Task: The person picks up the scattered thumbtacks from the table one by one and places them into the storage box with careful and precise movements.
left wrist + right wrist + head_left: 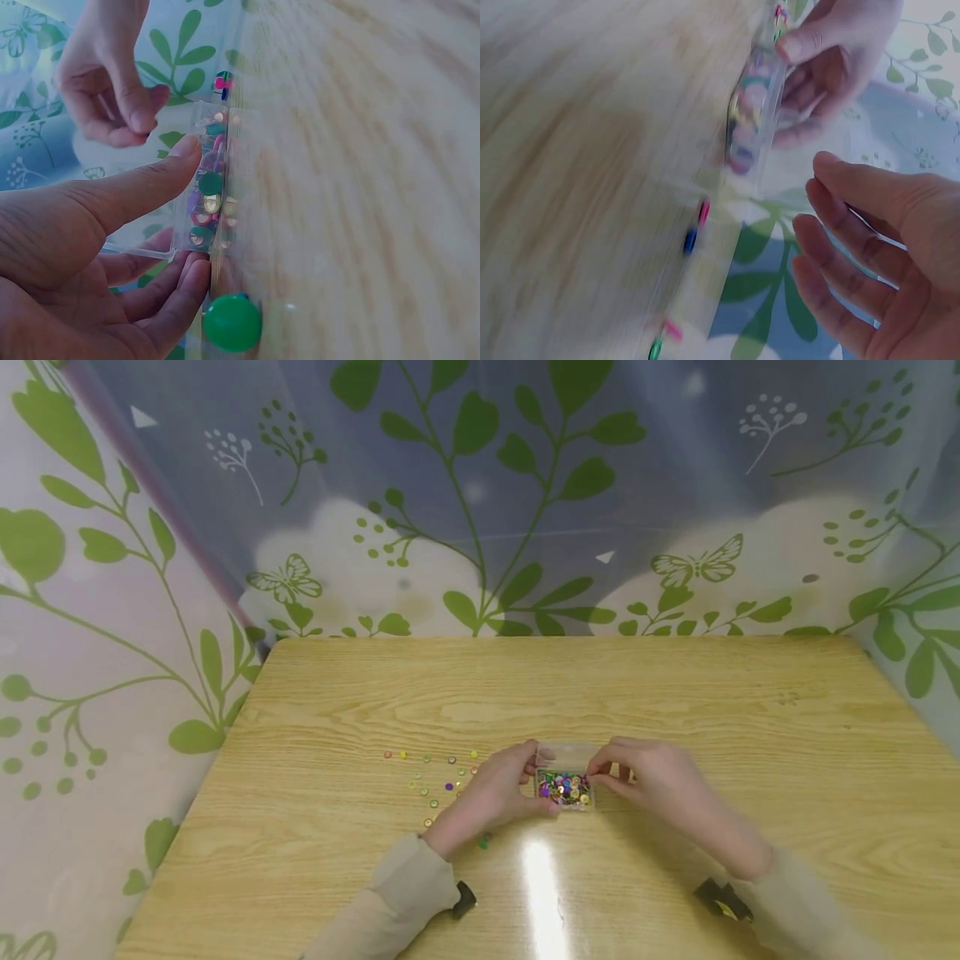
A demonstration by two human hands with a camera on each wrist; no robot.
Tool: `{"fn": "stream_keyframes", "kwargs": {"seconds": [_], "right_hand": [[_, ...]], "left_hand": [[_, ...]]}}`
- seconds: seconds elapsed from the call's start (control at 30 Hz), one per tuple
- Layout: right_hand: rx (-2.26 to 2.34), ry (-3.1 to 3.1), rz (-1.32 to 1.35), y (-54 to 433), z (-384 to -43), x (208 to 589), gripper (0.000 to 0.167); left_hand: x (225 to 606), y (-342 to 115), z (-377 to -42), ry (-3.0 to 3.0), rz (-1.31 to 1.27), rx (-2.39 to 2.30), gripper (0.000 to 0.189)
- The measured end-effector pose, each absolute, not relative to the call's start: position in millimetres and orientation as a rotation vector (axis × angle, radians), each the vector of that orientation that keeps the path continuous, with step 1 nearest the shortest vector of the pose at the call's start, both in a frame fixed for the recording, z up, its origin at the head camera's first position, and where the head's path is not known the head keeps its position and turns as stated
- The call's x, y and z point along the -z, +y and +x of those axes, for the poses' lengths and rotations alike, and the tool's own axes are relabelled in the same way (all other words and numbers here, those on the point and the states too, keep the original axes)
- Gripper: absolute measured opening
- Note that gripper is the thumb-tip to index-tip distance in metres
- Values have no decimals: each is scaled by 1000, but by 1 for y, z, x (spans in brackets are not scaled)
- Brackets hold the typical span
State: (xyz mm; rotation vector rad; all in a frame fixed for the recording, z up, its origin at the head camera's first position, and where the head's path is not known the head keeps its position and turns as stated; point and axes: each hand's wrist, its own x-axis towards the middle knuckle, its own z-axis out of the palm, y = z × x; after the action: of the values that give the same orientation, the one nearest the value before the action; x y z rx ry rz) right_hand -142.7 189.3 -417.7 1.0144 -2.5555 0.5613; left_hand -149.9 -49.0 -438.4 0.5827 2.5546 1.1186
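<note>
A small clear plastic box (574,808) full of coloured thumbtacks (562,788) lies on the table, its clear lid (573,755) tipped back on the far side. My left hand (495,787) grips the box's left end, with the thumb at the near edge and the fingers behind. At the box's right end is my right hand (660,781), thumb and index fingertips together. Between those fingertips, in the left wrist view, a small dark thumbtack (148,133) shows only as a sliver. The right hand's other fingers are loosely bent in the right wrist view.
Several loose thumbtacks (423,792) lie scattered left of the box, partly behind the left hand. Green ones (484,841) sit nearer the front, by the left wrist. The wooden table (787,760) meets a leaf-patterned curtain (480,510) at its back edge.
</note>
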Motion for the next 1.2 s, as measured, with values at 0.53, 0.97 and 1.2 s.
{"fn": "stream_keyframes", "kwargs": {"seconds": [0.53,0.97,1.2], "right_hand": [[-648,-2578,890,200,-142,414,23],[-418,-2888,734,252,-143,409,15],[-441,-3004,722,259,-141,417,19]], "left_hand": [[437,-48,-150,2555,591,-1111,61],[438,-49,-149,2547,591,-1132,60],[438,-50,-149,2545,586,-1134,61]]}}
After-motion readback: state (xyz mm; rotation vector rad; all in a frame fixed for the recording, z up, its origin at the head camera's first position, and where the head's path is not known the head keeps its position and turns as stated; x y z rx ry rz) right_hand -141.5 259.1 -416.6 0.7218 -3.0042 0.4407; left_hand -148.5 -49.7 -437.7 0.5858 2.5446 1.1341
